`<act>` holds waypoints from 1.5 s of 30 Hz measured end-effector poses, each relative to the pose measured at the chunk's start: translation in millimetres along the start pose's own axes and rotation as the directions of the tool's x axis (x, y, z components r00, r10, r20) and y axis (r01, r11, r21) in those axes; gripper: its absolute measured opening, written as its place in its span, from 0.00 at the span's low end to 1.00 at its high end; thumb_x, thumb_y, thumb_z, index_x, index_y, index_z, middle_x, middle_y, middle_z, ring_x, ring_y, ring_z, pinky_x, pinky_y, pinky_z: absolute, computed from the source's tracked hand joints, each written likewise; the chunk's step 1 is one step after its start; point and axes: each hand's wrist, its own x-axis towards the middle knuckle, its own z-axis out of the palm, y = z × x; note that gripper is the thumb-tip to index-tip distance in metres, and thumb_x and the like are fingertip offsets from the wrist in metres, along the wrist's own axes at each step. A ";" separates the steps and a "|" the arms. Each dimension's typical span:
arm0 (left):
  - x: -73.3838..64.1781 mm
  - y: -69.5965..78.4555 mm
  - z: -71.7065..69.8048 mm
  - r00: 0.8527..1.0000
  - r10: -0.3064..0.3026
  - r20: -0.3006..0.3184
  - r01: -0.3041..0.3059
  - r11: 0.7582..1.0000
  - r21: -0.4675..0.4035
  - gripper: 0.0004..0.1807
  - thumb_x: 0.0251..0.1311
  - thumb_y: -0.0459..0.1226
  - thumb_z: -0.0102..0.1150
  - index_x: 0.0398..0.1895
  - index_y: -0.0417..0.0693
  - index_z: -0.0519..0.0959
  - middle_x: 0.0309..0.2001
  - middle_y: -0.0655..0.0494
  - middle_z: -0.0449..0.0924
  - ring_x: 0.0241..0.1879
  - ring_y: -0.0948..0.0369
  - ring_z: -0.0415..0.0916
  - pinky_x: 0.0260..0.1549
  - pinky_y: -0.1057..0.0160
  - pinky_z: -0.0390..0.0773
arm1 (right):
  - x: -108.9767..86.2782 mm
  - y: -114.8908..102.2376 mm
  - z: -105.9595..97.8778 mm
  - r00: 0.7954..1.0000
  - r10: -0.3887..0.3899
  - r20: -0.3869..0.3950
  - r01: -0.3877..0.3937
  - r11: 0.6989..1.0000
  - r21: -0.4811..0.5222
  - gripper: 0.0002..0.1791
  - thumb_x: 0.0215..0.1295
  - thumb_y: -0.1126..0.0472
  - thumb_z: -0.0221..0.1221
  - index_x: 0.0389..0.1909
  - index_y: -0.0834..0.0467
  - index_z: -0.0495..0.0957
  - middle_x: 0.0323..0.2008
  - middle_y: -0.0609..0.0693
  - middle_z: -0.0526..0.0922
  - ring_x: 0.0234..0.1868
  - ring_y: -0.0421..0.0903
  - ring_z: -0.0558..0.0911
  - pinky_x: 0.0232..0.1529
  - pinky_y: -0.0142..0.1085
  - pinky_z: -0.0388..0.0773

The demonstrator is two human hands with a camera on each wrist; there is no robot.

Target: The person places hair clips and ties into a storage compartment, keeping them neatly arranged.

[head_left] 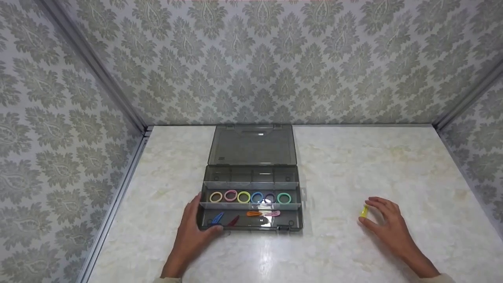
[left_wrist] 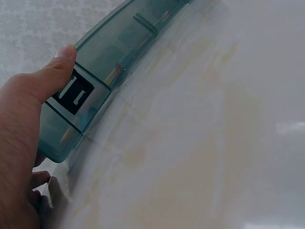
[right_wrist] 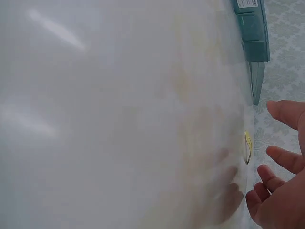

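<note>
A grey see-through organizer box (head_left: 251, 228) stands with its lid folded back. My left hand (head_left: 194, 232) grips its front left corner, thumb at the front rim and fingers along the left side; the left wrist view shows the thumb near the box's black latch (left_wrist: 75, 93). To the right, a yellow hair clip (head_left: 364, 211) lies on the table. My right hand (head_left: 389, 224) hovers round it, thumb and fingers spread either side; the right wrist view shows the fingers (right_wrist: 281, 157) apart from the clip (right_wrist: 248, 147).
Several coloured hair ties (head_left: 243, 197) sit in a row in the box's middle section. The front section holds a blue clip (head_left: 217, 217), a dark red clip (head_left: 233, 221), an orange clip (head_left: 254, 214) and a pink clip (head_left: 273, 213). The lid (head_left: 252, 149) reaches back towards the patterned wall (head_left: 263, 67).
</note>
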 end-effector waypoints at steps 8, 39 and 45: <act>-0.5 1.3 -0.9 1.000 0.009 -0.004 -0.009 1.000 0.002 0.72 0.49 0.70 0.81 0.92 0.64 0.48 0.87 0.49 0.52 0.87 0.44 0.49 0.83 0.34 0.55 | -4.1 10.3 4.4 1.000 0.006 0.006 -0.006 1.000 -0.012 0.32 0.64 0.61 0.80 0.66 0.68 0.82 0.68 0.63 0.77 0.72 0.63 0.66 0.63 0.13 0.49; -1.1 1.5 -0.6 0.999 0.033 -0.009 -0.033 0.999 -0.004 0.71 0.51 0.67 0.83 0.92 0.63 0.49 0.86 0.48 0.53 0.86 0.44 0.53 0.83 0.35 0.54 | -2.6 21.6 2.3 0.996 -0.086 0.007 0.086 0.995 0.054 0.20 0.67 0.78 0.70 0.59 0.63 0.88 0.67 0.62 0.77 0.69 0.52 0.63 0.62 0.13 0.57; -1.3 2.3 0.2 1.000 0.026 -0.017 -0.026 1.000 0.003 0.73 0.48 0.70 0.82 0.92 0.65 0.48 0.87 0.51 0.52 0.87 0.45 0.49 0.83 0.35 0.54 | 0.2 20.1 2.4 0.999 -0.034 -0.003 0.035 0.999 0.041 0.15 0.68 0.77 0.71 0.49 0.58 0.91 0.65 0.60 0.79 0.68 0.52 0.66 0.60 0.12 0.58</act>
